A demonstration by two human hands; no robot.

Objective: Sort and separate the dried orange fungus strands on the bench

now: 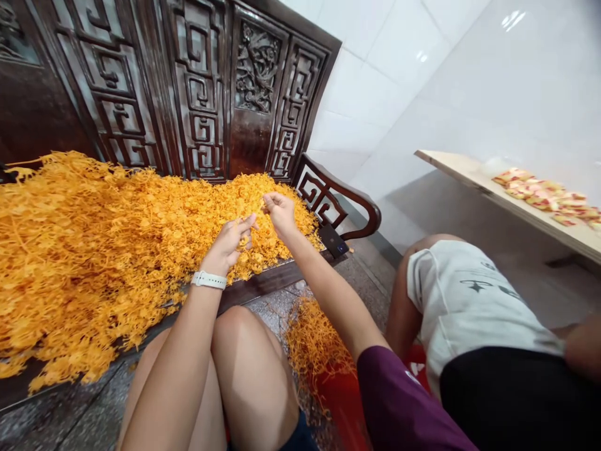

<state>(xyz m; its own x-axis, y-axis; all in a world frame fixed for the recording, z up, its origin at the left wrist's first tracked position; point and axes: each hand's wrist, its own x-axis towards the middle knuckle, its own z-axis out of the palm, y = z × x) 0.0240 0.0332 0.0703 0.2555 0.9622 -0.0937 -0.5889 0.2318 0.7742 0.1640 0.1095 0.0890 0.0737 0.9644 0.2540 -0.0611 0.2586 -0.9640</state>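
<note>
A large heap of orange stringy pieces [117,250] covers the seat of a dark carved wooden bench. Over the heap's right part is my left hand [233,241], a pale watch band on its wrist, thumb and index finger brought close together. My right hand [280,212] is just beyond and to the right, its fingers pinched together. Whatever either hand holds is too small to make out against the orange pieces. The two hands are near each other but apart.
A red container [345,401] with orange strands [317,338] stands by my right knee. A dark phone [333,241] lies at the bench's right end, below the curved armrest [373,216]. Another person in pale shorts [469,294] sits at right, near a wooden board [469,172] with small packets [544,194].
</note>
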